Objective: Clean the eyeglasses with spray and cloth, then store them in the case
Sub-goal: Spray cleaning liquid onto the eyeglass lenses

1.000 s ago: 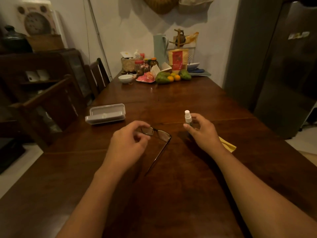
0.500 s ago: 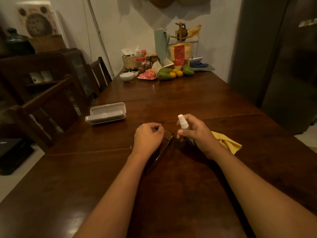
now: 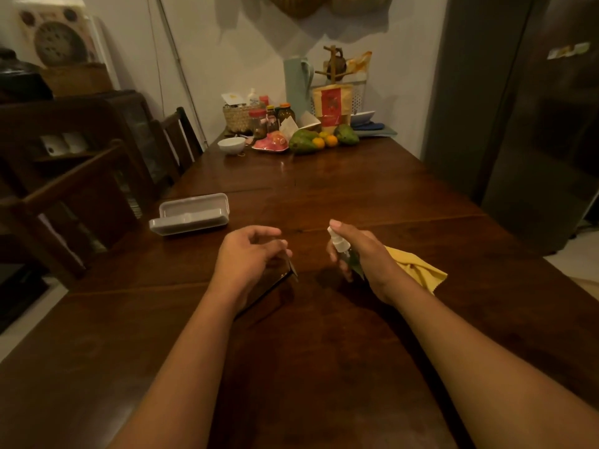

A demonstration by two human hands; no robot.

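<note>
My left hand (image 3: 249,257) holds the dark-framed eyeglasses (image 3: 285,273) just above the wooden table (image 3: 324,351); most of the frame is hidden under the hand, with one temple arm trailing toward me. My right hand (image 3: 366,257) grips a small spray bottle (image 3: 340,246) with a white nozzle, forefinger on top, nozzle pointing left toward the glasses. A yellow cloth (image 3: 418,267) lies on the table just behind the right wrist. The open grey glasses case (image 3: 191,215) sits farther left, apart from both hands.
Fruit, jars, a basket, a white bowl (image 3: 231,145) and a jug crowd the table's far end. Wooden chairs (image 3: 81,196) stand along the left edge. A dark fridge (image 3: 534,124) stands at the right.
My left hand has turned the glasses up on edge, with the lenses now mostly hidden. My right hand brought the spray bottle nearer and tilted it toward them.
</note>
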